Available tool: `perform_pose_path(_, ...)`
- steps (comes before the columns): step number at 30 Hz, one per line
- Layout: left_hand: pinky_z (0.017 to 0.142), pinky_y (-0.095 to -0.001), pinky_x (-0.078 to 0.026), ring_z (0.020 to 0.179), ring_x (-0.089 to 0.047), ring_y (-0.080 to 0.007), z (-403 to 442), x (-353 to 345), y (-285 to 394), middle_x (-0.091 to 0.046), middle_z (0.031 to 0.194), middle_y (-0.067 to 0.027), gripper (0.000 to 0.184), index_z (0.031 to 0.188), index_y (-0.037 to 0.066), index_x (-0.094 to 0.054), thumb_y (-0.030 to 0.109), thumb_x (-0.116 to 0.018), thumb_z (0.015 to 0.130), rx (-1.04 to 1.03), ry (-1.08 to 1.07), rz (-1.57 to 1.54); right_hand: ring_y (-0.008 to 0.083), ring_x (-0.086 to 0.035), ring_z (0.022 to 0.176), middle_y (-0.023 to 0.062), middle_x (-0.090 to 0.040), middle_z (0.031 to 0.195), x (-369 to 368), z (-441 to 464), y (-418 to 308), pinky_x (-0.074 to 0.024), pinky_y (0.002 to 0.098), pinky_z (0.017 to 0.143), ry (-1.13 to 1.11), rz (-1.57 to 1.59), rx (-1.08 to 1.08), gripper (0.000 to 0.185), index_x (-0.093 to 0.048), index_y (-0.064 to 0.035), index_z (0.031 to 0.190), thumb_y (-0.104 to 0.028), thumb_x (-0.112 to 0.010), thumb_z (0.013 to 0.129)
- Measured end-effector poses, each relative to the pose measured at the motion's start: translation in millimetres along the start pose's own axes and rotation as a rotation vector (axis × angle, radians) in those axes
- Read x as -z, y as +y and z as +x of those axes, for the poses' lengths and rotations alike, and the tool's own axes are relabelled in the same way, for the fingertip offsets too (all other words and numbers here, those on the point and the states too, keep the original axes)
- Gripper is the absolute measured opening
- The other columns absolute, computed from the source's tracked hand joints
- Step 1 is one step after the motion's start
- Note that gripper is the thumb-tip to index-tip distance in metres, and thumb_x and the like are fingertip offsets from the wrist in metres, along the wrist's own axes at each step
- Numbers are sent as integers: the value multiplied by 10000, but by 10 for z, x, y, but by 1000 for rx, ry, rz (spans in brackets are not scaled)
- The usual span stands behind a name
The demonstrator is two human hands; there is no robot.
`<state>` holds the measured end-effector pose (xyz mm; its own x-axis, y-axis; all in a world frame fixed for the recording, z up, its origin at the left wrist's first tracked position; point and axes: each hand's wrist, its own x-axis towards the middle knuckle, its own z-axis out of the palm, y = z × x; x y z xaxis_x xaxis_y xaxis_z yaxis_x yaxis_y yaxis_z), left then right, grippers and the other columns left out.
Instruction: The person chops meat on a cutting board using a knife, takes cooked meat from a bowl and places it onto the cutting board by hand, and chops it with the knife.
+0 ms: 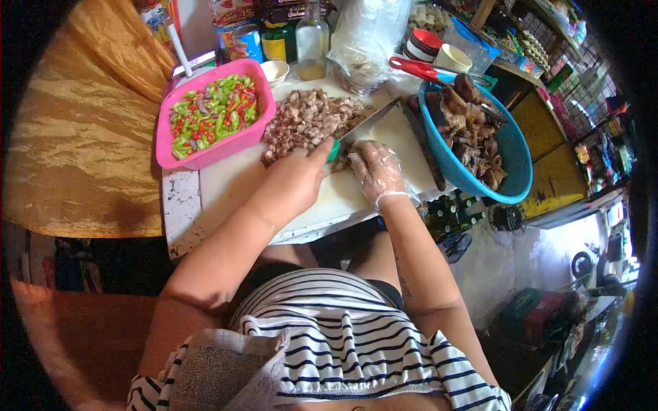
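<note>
My left hand (pixel 301 172) is wrapped round the green handle of a kitchen knife (pixel 369 122), its blade angled up and to the right over the white cutting board (pixel 330 198). In a clear plastic glove, my right hand (pixel 378 168) rests on the board just right of the handle. Its fingers are curled down on a piece of meat (pixel 345 159), mostly hidden beneath them. A heap of chopped meat (pixel 308 116) lies beyond my left hand, left of the blade.
A pink basin (pixel 269 103) of cut green and red chillies stands at left. At right, a blue basin (pixel 517 168) holds large browned meat pieces and red-handled tongs (pixel 415 67). A dark long tool (pixel 426 151) lies beside it. Behind are a glass bottle (pixel 312 42) and plastic bags (pixel 370 34).
</note>
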<state>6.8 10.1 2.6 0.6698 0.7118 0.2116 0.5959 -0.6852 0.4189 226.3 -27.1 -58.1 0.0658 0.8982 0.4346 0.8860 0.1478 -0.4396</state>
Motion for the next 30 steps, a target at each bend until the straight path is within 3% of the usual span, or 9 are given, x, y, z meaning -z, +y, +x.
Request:
perform_pose_path(3,843,-543,-511,958,-642,-494,-407,339,154,-664,1052,-310,663,1550,89,-411,99,-660,936,38,-43,14,421,-602,1091,192,-661,1166,-95,-25,1,-483,513,972,101,28,-80,281,-659,-58,1147,-287,-593,999)
perform_pose_path(7,856,-537,-514,977,-639,-491,-565,552,322,-664,1061,-301,666,1550,75,-406,86,-658,933,153,-209,16,401,-612,1073,190,-664,1155,-60,27,-62,-503,502,950,-37,-160,-16,265,-659,-50,1117,-275,-579,1002)
perform_pose_path(12,846,-553,-518,930,-645,-494,-287,-89,130,-667,1032,-296,626,1535,36,-395,100,-626,956,120,-128,76,440,-613,990,193,-663,1073,-126,63,-20,-490,536,882,4,-114,22,199,-668,-63,1075,-216,-599,969)
perform_pose_path(15,836,-555,-516,918,-642,-500,89,-169,84,-666,1033,-296,612,1530,40,-402,117,-620,963,88,-125,23,411,-622,1042,185,-680,1114,-76,50,-16,-504,502,921,-86,-174,8,256,-674,-52,1096,-265,-584,986)
perform_pose_path(17,830,-554,-516,927,-642,-498,301,-154,34,-665,1039,-302,602,1522,39,-417,127,-623,963,71,-168,17,421,-620,1062,185,-678,1135,-64,21,78,-503,501,923,-75,-41,43,269,-682,-72,1147,-265,-586,985)
perform_pose_path(21,770,-552,-521,868,-652,-490,-34,-97,18,-643,933,-300,586,1519,72,-447,114,-622,961,-74,102,-65,418,-621,1079,180,-677,1162,-88,-4,159,-505,506,930,69,109,2,258,-693,-91,1149,-240,-648,943)
perform_pose_path(24,758,-547,-522,857,-650,-484,-375,377,284,-640,951,-309,609,1525,73,-441,112,-644,951,61,-33,8,409,-617,1080,172,-679,1153,-127,-52,122,-503,504,938,148,117,6,222,-709,-109,1110,-190,-694,904)
perform_pose_path(27,845,-542,-526,964,-655,-492,-549,439,195,-670,1081,-310,660,1537,97,-443,110,-686,923,75,-131,32,409,-611,1076,168,-676,1116,-89,-10,60,-500,507,937,23,20,-39,203,-708,-108,1083,-181,-687,895)
perform_pose_path(30,798,-537,-529,887,-658,-486,-512,323,234,-667,996,-301,660,1548,77,-408,103,-655,937,67,-127,69,408,-613,1034,169,-665,1055,-102,14,52,-499,510,916,0,-11,-9,176,-698,-87,1022,-165,-694,864)
